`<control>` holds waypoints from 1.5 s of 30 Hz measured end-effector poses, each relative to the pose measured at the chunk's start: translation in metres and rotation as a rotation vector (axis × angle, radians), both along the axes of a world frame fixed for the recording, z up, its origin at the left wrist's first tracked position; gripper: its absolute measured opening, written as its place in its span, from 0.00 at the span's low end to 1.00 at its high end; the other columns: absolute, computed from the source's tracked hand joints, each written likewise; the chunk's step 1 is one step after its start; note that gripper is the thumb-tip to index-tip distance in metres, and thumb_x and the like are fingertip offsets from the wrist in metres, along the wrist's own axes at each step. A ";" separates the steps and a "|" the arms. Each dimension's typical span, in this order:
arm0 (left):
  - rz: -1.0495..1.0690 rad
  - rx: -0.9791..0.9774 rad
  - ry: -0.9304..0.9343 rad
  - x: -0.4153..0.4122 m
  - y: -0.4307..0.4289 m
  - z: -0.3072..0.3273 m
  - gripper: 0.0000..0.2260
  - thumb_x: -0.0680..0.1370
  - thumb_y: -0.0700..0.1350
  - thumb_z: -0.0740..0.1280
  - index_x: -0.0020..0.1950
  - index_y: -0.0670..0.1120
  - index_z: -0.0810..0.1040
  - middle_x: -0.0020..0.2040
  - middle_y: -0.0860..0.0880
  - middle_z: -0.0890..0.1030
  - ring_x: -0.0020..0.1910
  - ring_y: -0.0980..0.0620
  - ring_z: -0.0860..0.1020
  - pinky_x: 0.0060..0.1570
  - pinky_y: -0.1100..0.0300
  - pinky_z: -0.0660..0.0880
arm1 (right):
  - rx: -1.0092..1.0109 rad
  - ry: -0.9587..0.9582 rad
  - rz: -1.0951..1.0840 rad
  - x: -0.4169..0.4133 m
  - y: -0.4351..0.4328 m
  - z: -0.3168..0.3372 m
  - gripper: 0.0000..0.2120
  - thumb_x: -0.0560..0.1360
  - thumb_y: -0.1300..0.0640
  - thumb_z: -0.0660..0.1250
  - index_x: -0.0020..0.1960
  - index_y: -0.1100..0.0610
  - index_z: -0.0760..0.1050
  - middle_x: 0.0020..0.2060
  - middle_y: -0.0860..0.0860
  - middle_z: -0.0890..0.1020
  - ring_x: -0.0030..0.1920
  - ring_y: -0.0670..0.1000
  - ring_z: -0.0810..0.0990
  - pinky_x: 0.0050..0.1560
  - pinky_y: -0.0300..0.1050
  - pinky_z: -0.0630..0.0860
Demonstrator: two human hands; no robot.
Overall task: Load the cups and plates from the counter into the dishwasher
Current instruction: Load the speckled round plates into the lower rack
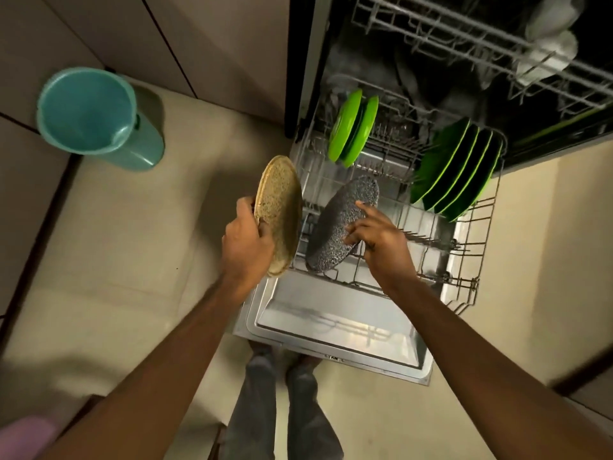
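The left hand point(247, 242) grasps a tan speckled plate point(280, 207) by its near rim, fingers curled round the edge. It holds the plate on edge just beside the left side of the dishwasher's lower rack point(464, 260), which is pulled out over the open door point(331, 313).

The right hand point(378, 237) rests on a grey speckled plate point(338, 224) that stands tilted in the near-left part of the rack. Its fingers are spread over the plate's right face and rim. The thumb is hidden, so I cannot tell whether this hand grips the plate or only touches it. The two speckled plates are near each other but apart.

Farther back on the left of the rack, two small green plates point(351, 127) stand on edge side by side. On the right side, a row of larger green plates point(457, 171) leans in the tines. Above and beyond, the upper rack point(431, 28) holds some pale items point(547, 38), blurred, possibly cups.

On the floor point(116, 227) to the far left stands a teal bin point(89, 107), well apart from the dishwasher. The person's trouser legs point(308, 410) show below the near edge of the door.
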State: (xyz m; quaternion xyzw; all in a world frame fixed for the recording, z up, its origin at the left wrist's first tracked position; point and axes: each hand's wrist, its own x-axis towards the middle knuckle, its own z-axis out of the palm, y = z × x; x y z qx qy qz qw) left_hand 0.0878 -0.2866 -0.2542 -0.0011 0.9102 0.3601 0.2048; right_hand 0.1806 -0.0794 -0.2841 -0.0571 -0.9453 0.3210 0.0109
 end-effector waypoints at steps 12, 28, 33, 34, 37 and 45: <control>0.009 0.000 -0.015 -0.009 0.005 -0.019 0.14 0.79 0.36 0.59 0.65 0.40 0.67 0.53 0.40 0.79 0.49 0.41 0.79 0.48 0.50 0.74 | 0.016 -0.085 0.044 -0.037 0.004 -0.023 0.18 0.63 0.81 0.65 0.37 0.60 0.82 0.43 0.55 0.85 0.63 0.60 0.76 0.62 0.57 0.74; 0.052 0.034 -0.003 -0.013 -0.011 -0.025 0.13 0.79 0.36 0.59 0.64 0.40 0.68 0.49 0.47 0.77 0.43 0.49 0.74 0.43 0.57 0.71 | 0.117 -0.366 0.312 -0.079 0.011 -0.017 0.12 0.68 0.72 0.66 0.41 0.59 0.84 0.51 0.58 0.84 0.65 0.56 0.74 0.65 0.53 0.70; 0.052 0.041 0.001 -0.013 -0.010 -0.026 0.12 0.79 0.36 0.59 0.63 0.40 0.69 0.50 0.44 0.79 0.47 0.43 0.78 0.46 0.52 0.73 | 0.173 -0.399 0.296 -0.071 0.002 -0.028 0.13 0.69 0.71 0.63 0.44 0.58 0.83 0.60 0.58 0.80 0.70 0.56 0.69 0.67 0.54 0.68; 0.048 0.044 -0.005 -0.012 -0.009 -0.025 0.13 0.79 0.36 0.59 0.64 0.40 0.69 0.50 0.44 0.79 0.47 0.44 0.79 0.47 0.52 0.74 | 0.185 -0.410 0.302 -0.071 -0.001 -0.030 0.13 0.69 0.71 0.64 0.45 0.59 0.83 0.62 0.58 0.78 0.70 0.56 0.68 0.68 0.54 0.68; 0.039 0.044 -0.010 -0.013 -0.008 -0.025 0.13 0.79 0.36 0.59 0.64 0.41 0.68 0.52 0.44 0.80 0.45 0.47 0.78 0.48 0.54 0.75 | 0.171 -0.394 0.332 -0.074 -0.005 -0.041 0.16 0.65 0.75 0.64 0.46 0.59 0.82 0.59 0.59 0.80 0.70 0.57 0.69 0.66 0.56 0.69; 0.018 0.048 -0.005 -0.012 0.002 -0.026 0.13 0.79 0.36 0.60 0.64 0.41 0.68 0.53 0.42 0.80 0.48 0.42 0.80 0.49 0.49 0.79 | -0.015 -0.250 0.150 -0.072 -0.021 -0.038 0.27 0.62 0.80 0.62 0.54 0.59 0.80 0.63 0.56 0.76 0.66 0.55 0.71 0.57 0.32 0.68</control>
